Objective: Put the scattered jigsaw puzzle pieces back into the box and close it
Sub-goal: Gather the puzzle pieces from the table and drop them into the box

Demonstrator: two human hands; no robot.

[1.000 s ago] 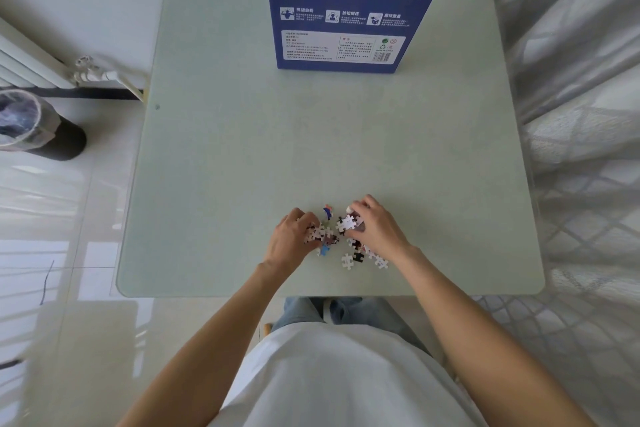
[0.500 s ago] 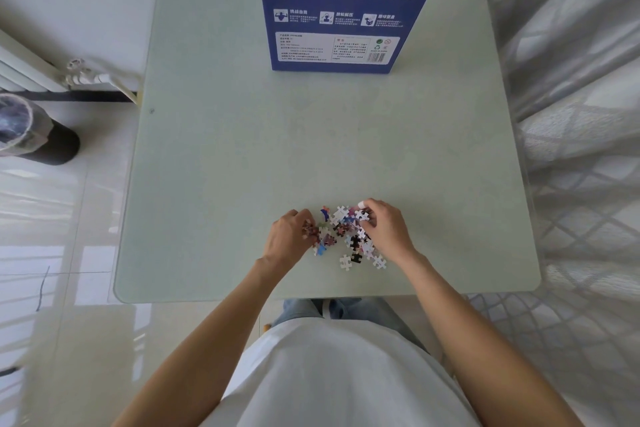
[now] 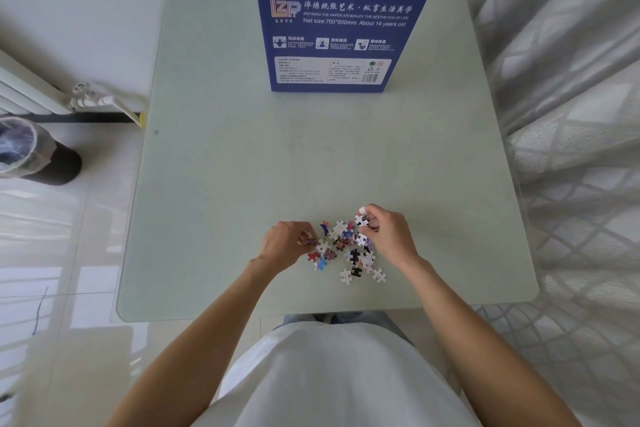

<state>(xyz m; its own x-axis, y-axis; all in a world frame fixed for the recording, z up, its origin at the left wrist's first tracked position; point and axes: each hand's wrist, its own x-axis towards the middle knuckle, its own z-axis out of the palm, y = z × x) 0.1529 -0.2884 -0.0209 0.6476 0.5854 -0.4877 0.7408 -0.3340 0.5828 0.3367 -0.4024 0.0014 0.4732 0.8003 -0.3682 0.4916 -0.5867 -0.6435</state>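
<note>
A small heap of jigsaw pieces lies near the front edge of the pale green table. My left hand curls at the heap's left side and pinches a few pieces in its fingertips. On the right side my right hand pinches a white piece at the heap's far corner. The blue puzzle box stands upright at the back of the table, its printed face toward me and its top out of frame.
A sheer curtain hangs along the table's right edge. A radiator pipe and a black bin with a plastic liner stand on the floor to the left.
My hands have spread slightly apart around the heap, and the right hand has lifted a white piece at the far side. The view has tilted up, showing more of the box.
</note>
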